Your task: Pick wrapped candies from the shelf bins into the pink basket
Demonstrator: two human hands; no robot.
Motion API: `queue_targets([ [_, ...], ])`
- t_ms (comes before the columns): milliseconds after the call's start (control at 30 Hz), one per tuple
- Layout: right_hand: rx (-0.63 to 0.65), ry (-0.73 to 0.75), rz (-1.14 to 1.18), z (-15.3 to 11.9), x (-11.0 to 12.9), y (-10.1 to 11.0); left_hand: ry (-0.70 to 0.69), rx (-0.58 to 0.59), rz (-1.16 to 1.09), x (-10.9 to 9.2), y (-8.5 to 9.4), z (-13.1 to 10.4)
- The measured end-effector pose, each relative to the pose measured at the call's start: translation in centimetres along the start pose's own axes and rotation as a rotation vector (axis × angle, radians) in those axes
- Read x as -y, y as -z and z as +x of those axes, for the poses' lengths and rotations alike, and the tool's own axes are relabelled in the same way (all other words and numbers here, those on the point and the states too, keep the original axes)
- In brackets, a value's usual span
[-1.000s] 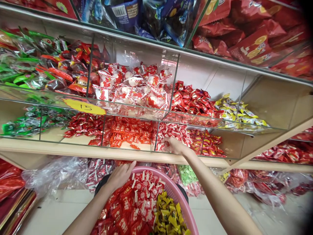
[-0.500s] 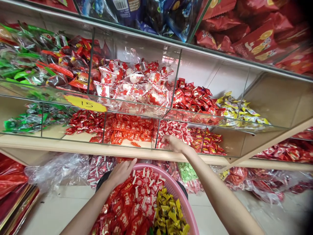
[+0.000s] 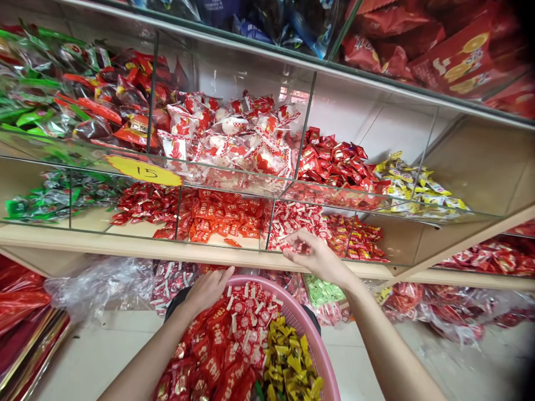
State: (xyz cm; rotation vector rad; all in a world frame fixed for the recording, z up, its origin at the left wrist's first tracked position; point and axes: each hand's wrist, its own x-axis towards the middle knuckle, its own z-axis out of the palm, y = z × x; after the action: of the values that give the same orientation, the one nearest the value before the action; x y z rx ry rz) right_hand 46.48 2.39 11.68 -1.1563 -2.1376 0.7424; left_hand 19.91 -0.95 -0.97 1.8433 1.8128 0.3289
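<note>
A pink plastic basket (image 3: pixel 324 356) stands low in front of me, holding red-and-white wrapped candies (image 3: pixel 249 314), larger red packets (image 3: pixel 217 334) and yellow wrapped candies (image 3: pixel 292 356). Across its far left rim lies my left hand (image 3: pixel 211 289), fingers stretched out flat. My right hand (image 3: pixel 315 256) hovers at the front of the lower shelf, by a compartment of small red-and-white candies (image 3: pixel 288 220). Its fingers are curved and apart from the thumb, with nothing visible between them.
Glass dividers split the shelves into compartments, with orange-red packets (image 3: pixel 225 214) left of my right hand. A yellow price tag (image 3: pixel 143 170) reads 15. The wooden shelf edge (image 3: pixel 125 247) runs above the basket. Plastic bags (image 3: pixel 100 289) and a green packet (image 3: pixel 324 291) lie underneath.
My right hand has drawn back from the red-and-white candies and moved slightly right, its fingers spreading. The left hand stays on the basket rim. The view has shifted a little.
</note>
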Motion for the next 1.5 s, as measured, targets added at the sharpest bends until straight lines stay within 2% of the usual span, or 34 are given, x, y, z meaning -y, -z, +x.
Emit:
queue_targets([
  [67,0.081,-0.116,0.202,-2.5,0.9,-1.6,-0.001,0.001,0.010,0.0,0.0,0.0],
  [167,0.169,-0.249,0.426,-5.7,0.0,-5.3,-0.028,-0.001,0.016,-0.2,0.0,0.0],
  [267,0.161,-0.335,0.486,-7.6,-2.0,-8.9,-0.046,-0.002,0.014,-0.4,0.0,-0.1],
  [367,0.134,-0.385,0.468,-8.3,-2.9,-10.7,-0.043,0.007,0.006,-0.5,0.0,-0.2],
  [567,0.114,-0.421,0.346,-8.5,-2.1,-11.4,-0.045,-0.002,0.018,-0.3,0.0,-0.2],
  [767,0.074,-0.483,0.349,-9.0,-2.4,-12.5,-0.049,0.012,0.011,-0.4,0.1,-0.2],
  [1000,-0.031,-0.491,0.288,-9.5,-2.8,-13.1,-0.040,0.011,0.014,-0.4,0.1,-0.1],
  [1233,-0.059,-0.483,0.398,-9.4,-2.5,-12.8,-0.050,0.004,0.021,0.0,-0.2,0.1],
  [1400,-0.058,-0.464,0.354,-9.6,-2.7,-12.9,-0.046,-0.002,0.031,-0.2,-0.1,0.0],
  [1500,-0.081,-0.458,0.420,-9.5,-3.1,-12.6,-0.045,0.001,0.031,-0.4,0.1,-0.1],
])
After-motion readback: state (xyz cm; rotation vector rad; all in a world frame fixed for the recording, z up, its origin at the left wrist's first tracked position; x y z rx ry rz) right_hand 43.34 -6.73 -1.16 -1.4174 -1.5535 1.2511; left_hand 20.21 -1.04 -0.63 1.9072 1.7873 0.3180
